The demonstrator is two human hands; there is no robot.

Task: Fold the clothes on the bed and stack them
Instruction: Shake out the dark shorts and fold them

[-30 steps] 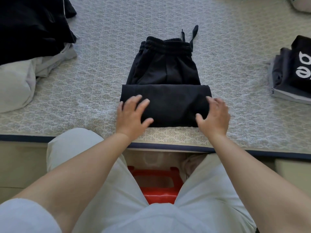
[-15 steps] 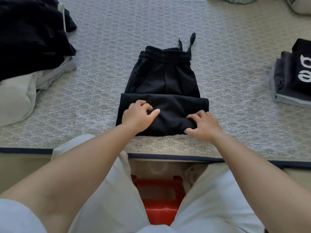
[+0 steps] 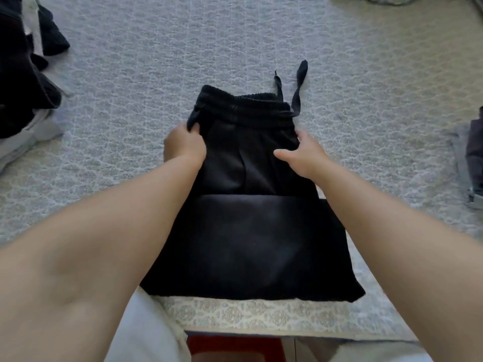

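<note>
Black drawstring trousers (image 3: pixel 251 241) lie partly folded on the bed, legs doubled up into a flat band near the front edge, waistband at the far end. My left hand (image 3: pixel 184 143) grips the left side of the fabric just below the waistband, which is lifted a little there. At the right side of the same upper part is my right hand (image 3: pixel 300 155), thumb out over the cloth and fingers at or under its edge. Two drawstring ends (image 3: pixel 299 84) trail beyond the waistband.
The bed's patterned grey cover (image 3: pixel 130 126) spreads all around. A heap of black and pale unfolded clothes (image 3: pixel 23 82) lies at the far left. A stack of folded dark clothes (image 3: pixel 473 158) sits at the right edge. A red stool (image 3: pixel 235 348) shows below.
Both hands left the folded lower band and moved up to the sides of the trousers near the waistband. The camera has come closer and lower over the bed.
</note>
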